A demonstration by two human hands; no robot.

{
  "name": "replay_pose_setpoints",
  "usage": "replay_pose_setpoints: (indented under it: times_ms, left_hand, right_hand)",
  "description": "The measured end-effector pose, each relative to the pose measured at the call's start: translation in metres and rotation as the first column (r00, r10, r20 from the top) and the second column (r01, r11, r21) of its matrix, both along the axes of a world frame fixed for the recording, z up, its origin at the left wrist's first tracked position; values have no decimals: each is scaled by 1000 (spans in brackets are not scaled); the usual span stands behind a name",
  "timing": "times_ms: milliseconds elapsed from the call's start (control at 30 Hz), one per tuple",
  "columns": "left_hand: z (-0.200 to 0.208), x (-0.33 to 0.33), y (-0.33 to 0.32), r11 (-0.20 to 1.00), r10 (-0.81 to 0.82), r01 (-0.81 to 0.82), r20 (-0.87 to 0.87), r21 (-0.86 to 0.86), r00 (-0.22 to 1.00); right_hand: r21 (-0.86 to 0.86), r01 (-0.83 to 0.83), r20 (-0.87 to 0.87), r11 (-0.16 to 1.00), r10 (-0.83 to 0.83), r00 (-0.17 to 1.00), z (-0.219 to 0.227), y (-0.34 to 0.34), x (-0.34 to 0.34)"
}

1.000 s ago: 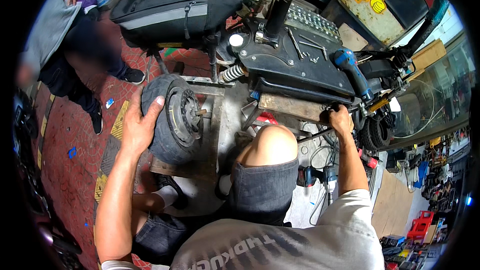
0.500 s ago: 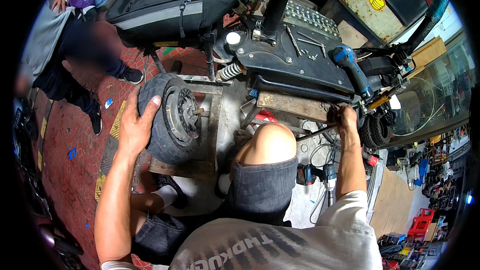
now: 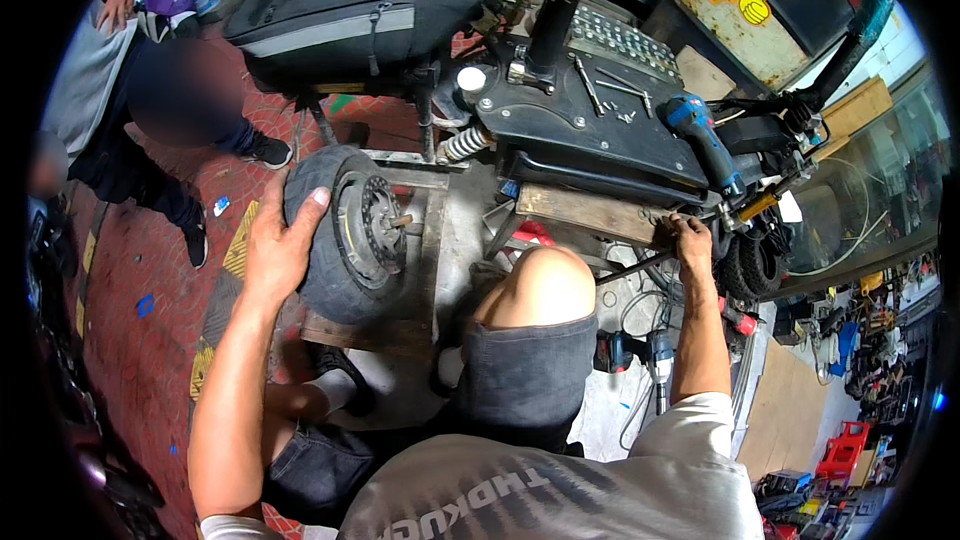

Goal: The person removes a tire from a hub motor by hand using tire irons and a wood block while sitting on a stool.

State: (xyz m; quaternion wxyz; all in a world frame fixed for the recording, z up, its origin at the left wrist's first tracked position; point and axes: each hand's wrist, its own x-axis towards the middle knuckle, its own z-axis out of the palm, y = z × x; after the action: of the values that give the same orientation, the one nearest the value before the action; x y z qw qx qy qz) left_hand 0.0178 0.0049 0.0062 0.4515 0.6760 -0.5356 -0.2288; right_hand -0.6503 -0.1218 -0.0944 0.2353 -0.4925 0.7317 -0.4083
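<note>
My left hand [image 3: 278,250] wraps the left side of a black-tyred scooter wheel [image 3: 335,280], thumb over the tread and fingers behind it. The wheel stands upright on a low wooden frame [image 3: 365,335], its brake disc [image 3: 378,220] and axle [image 3: 400,222] facing right. At the right end of a small wooden bench [image 3: 590,212], my right hand [image 3: 690,240] is closed, fingers curled and partly hidden. A long dark bar [image 3: 635,268] slants down-left from beneath that hand; what the fingers hold is not clear. Small dark rings lie on the bench beside the fingers.
A scooter deck [image 3: 600,150] carries a blue-black cordless driver [image 3: 700,135], wrenches, loose screws and a white cap [image 3: 470,80]. A black bag [image 3: 350,20] sits left of it. More power tools [image 3: 655,350] and cables lie on the floor. Another person [image 3: 115,130] is at the left.
My view has shifted slightly. The wheel stands a little more upright, with my left hand still on it. My right hand stays at the bench end, its fingers shifted slightly.
</note>
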Motion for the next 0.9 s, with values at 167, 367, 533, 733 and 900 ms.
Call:
replay_pose_setpoints:
  times_ms: [167,367,533,733,900]
  left_hand:
    - [4,-6,-2,999,19,-17,63,-33,998]
    - [4,-3,-3,1000,15,-15,70,0,997]
    - [3,3,-1,999,18,-21,58,48,998]
    - [3,27,-12,993,-6,23,-150,115,989]
    - [-42,69,-23,986,79,-42,-235,159,969]
  right_hand:
    - [1,-45,-136,999,45,990,-16,-7,-15]
    - [-34,-5,-531,999,-14,847,4,0,1]
    - [-57,20,-579,998,-50,814,8,4,18]
    - [-145,61,-477,988,-124,870,15,16,24]
    - [-301,46,-247,952,-125,961,33,36,63]
